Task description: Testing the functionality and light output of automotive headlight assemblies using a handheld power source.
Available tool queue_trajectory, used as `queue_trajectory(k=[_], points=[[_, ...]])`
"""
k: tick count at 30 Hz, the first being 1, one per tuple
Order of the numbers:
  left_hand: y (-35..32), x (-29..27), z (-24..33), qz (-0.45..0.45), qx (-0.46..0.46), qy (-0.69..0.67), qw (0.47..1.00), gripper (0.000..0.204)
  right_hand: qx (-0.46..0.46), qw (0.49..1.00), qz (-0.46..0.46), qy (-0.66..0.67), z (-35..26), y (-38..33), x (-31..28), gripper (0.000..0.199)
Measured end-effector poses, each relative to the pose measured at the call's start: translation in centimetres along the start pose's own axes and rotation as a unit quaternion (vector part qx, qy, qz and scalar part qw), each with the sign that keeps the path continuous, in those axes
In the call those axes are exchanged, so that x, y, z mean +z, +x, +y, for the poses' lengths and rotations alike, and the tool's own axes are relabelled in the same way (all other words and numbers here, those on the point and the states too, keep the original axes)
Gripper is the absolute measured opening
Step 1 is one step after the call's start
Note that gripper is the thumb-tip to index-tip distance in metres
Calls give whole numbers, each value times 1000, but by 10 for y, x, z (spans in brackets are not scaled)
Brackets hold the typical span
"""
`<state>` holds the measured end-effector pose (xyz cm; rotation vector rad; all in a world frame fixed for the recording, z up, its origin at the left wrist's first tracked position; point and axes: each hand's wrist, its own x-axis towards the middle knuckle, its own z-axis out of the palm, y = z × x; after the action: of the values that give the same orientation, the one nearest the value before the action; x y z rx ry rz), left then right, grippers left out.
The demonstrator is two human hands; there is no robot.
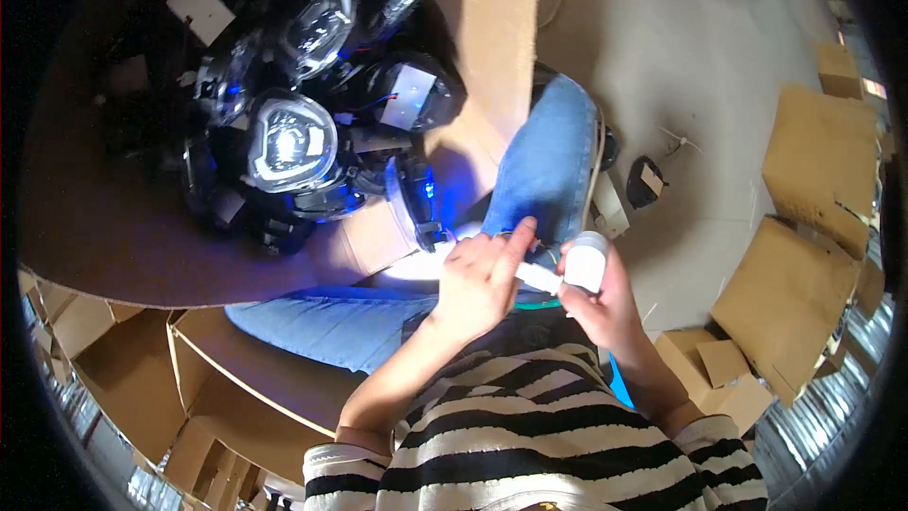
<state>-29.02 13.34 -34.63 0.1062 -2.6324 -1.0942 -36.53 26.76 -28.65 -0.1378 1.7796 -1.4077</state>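
My left hand point(478, 282) is over my lap with its back up and fingers curled down. What they grip is hidden. Thin wires show by its fingertips, and one finger points forward. Close by my right hand point(610, 303) is closed around a white, roll-like piece with a grey rim point(585, 263). A short white strip point(539, 277) bridges the gap between that piece and my left fingers. Just beyond my left hand, a clear-fronted lamp point(407, 203) glows blue at the edge of the large carton. Bright white light falls beside my left wrist.
A big open carton point(487, 9) holds many black-backed headlamps, one headlamp point(291, 142) lit white. A small black part point(646, 182) and a white tie point(679, 140) lie on the floor. Cardboard boxes point(794, 303) stand at right, and an open box point(246, 369) at lower left.
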Motion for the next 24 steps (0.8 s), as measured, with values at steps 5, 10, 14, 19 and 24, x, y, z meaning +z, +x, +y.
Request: queue_trajectory(k=[5, 10, 14, 19, 24], points=[[3, 0, 9, 38, 0, -32, 999, 52, -32, 994, 27, 104, 11, -6, 2, 40], [1, 0, 11, 54, -22, -49, 997, 52, -27, 983, 30, 177, 8, -1, 5, 34], [-3, -4, 12, 58, -28, -55, 996, 51, -23, 988, 59, 138, 11, 2, 8, 32], [-4, -13, 21, 18, -76, -81, 994, 43, 3, 988, 101, 117, 7, 4, 11, 28], [0, -22, -4, 118, -118, -193, 967, 31, -62, 980, 147, 121, -10, 13, 12, 21]])
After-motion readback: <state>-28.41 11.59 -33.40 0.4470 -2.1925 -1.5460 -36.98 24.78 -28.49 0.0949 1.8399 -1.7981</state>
